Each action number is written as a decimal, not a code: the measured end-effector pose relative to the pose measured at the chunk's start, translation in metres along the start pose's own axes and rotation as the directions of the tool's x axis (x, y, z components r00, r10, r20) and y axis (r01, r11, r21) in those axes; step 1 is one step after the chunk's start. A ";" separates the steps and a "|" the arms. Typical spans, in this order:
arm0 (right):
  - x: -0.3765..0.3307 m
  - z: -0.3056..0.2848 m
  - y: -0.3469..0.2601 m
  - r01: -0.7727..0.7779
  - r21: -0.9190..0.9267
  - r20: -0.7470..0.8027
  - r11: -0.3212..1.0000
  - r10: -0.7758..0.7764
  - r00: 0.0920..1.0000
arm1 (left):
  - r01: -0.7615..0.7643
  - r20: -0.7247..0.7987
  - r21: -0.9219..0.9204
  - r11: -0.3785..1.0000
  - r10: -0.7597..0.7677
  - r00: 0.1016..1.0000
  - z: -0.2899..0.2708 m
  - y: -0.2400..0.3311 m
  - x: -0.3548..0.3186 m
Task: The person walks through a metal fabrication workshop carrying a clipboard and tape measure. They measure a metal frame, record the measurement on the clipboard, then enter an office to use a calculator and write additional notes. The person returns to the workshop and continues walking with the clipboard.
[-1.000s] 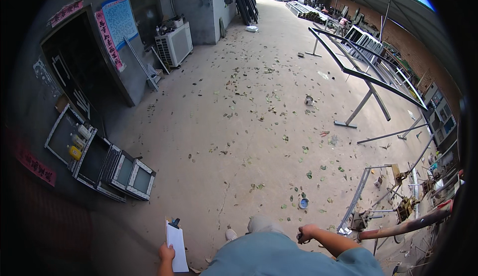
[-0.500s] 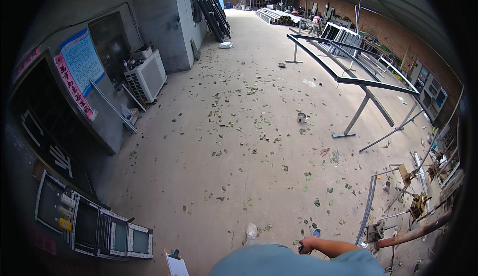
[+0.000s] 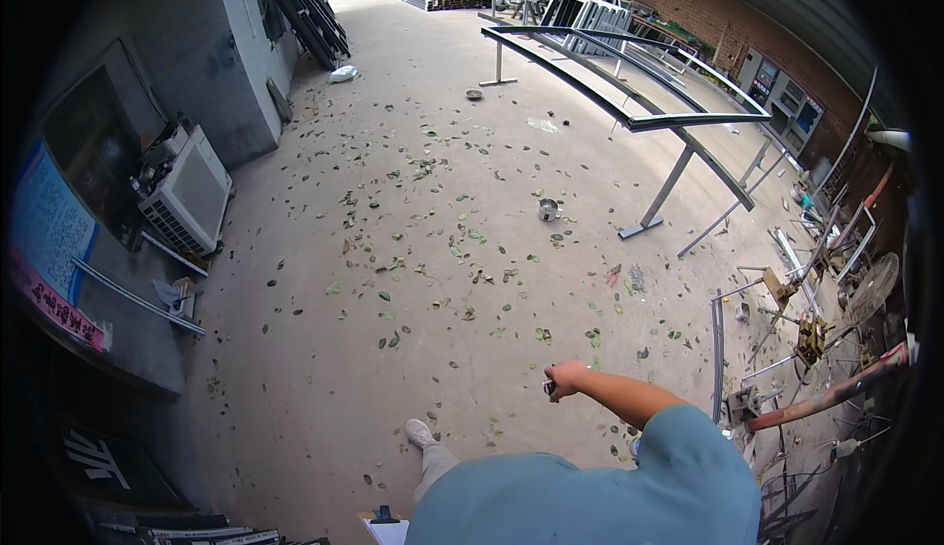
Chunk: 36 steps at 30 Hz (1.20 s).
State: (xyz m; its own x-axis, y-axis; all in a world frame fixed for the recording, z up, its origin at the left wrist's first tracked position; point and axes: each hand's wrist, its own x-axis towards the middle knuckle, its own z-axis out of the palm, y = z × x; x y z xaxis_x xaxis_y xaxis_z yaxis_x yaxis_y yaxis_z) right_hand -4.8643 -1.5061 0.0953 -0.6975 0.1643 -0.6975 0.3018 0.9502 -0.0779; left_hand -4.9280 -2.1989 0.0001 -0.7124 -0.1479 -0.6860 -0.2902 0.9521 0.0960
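Observation:
My right hand (image 3: 564, 381) is stretched out ahead of my body over the concrete floor, its fingers closed round a small dark object (image 3: 550, 386) too small to name. Low in the picture, by my left side, the top of a clipboard (image 3: 386, 523) shows its dark clip and white paper. My left hand is hidden below it, out of the picture. One light shoe (image 3: 420, 433) of mine is forward on the floor, left of my right hand.
Fallen leaves lie scattered over the concrete (image 3: 295, 388). A metal pot (image 3: 549, 210) stands ahead. To the right, a large dark frame (image 3: 629, 122) rests on metal stands, with metal bars and tools nearer. An air-conditioner unit (image 3: 187, 191) stands by the left wall.
My right arm has swung forward and away from my body. The surroundings have shifted left and up in view; the pot looks nearer. The clipboard shows less.

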 end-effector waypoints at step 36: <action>0.499 -0.427 0.150 -0.313 0.684 -0.030 0.660 0.453 0.891 | -0.513 -0.461 -0.719 0.469 0.231 0.857 -0.508 0.744 0.473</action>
State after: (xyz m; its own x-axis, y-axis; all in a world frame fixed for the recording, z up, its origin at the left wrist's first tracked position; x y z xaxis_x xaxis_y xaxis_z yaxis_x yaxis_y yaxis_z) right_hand -5.4448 -1.1682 0.0394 -0.5041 0.5849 -0.6354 0.8613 0.3943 -0.3203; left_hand -5.8059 -1.6963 0.1133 -0.9720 -0.0303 -0.2331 -0.2298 0.3299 0.9156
